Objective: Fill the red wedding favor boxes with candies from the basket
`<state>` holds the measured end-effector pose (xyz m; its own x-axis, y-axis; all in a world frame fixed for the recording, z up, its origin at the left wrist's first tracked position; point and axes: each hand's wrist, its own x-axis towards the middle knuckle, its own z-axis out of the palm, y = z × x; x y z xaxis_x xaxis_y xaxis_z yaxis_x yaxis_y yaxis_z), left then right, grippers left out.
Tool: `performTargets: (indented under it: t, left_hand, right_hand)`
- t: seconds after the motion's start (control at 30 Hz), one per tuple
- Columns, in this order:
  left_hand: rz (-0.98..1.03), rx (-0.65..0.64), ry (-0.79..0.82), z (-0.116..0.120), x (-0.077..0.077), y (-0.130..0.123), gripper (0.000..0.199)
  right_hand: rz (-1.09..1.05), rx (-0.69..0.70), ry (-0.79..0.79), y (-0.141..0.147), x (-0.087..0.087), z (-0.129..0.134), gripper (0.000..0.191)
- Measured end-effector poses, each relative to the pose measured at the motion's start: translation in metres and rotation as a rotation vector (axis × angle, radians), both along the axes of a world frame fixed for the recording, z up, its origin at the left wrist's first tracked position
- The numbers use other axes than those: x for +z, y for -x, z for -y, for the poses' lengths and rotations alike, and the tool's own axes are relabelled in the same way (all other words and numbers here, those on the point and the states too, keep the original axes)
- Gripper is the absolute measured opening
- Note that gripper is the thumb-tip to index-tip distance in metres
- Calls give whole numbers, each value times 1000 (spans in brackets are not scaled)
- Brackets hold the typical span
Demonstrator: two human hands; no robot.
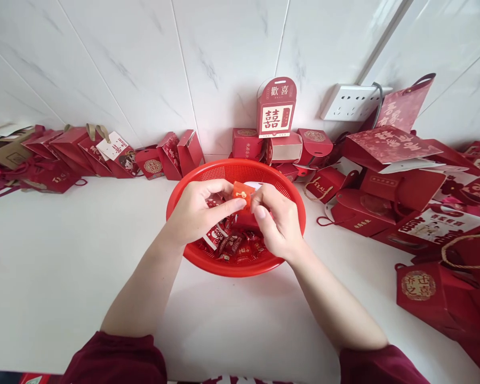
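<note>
Above a red plastic basket (pixel 240 271), my left hand (pixel 196 210) pinches a small orange-red packet with a gold print (pixel 243 193) between thumb and fingers. My right hand (pixel 278 220) is at the packet's right edge, its thumb and forefinger pressed together there; whether they grip that edge is hard to make out. Below the hands, the basket holds several red wrapped candies (pixel 240 246). A white and red piece lies partly hidden behind the packet and my right hand.
Red gift boxes line the wall on the left (pixel 70 149). One tall box (pixel 277 109) stands on smaller ones behind the basket. A large pile of red boxes (pixel 384 197) fills the right side, below a white power strip (pixel 348 104). The tabletop (pixel 64 266) is white.
</note>
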<state>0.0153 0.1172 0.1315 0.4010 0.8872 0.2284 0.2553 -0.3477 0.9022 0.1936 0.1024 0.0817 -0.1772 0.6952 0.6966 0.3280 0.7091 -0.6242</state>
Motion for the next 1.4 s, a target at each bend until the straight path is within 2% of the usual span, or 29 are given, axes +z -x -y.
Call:
performTargets:
  t: [0.1,0.23,0.37,0.43,0.5,0.57,0.63,0.73,0.8,0.93,1.07,1.17,1.3,1.4]
  left_hand:
    - [-62,-55,-60,1,1,-1,16]
    - [-52,-158,-48,2,-1,1,13]
    - [-50,-240,10,1,-2,3,17]
    - [-23,-246,46,0,-2,2,20]
    - [45,-228,75,0,-2,0,21]
    - [83,-184,69,0,-1,-1,22]
    - [75,-136,34,-1,-1,0,23]
    - [91,-105,-15,-2,-1,4,25]
    - [107,-147,14,-1,-1,5,24]
    - [126,-270,126,1,1,3,25]
    - [96,-279,69,2,2,2,27]
    - [-11,-203,-36,2,0,2,29]
    - [-336,-69,-346,-4,-11,-3,30]
    - [-614,-49,-554,-14,-24,-5,27]
  right_hand:
    - [2,48,96,-3,3,1,34]
    - [-32,261,261,-12,6,2,36]
    - [-60,357,294,-14,6,0,38]
    - [-85,357,285,-13,5,-1,41]
    - [-126,295,261,-13,5,-1,42]
    - [-163,216,238,-14,6,0,41]
    - [-168,213,252,-18,10,1,39]
    - [-87,433,430,-26,18,3,33]
    - [-59,583,578,-32,21,4,28]
    - [-110,653,670,-38,23,3,24]
    - [-93,651,684,-39,23,2,24]
    - [-93,569,642,-40,24,0,26]
    - [-22,352,578,-50,30,-1,31]
    - [58,110,529,-62,32,-1,33]
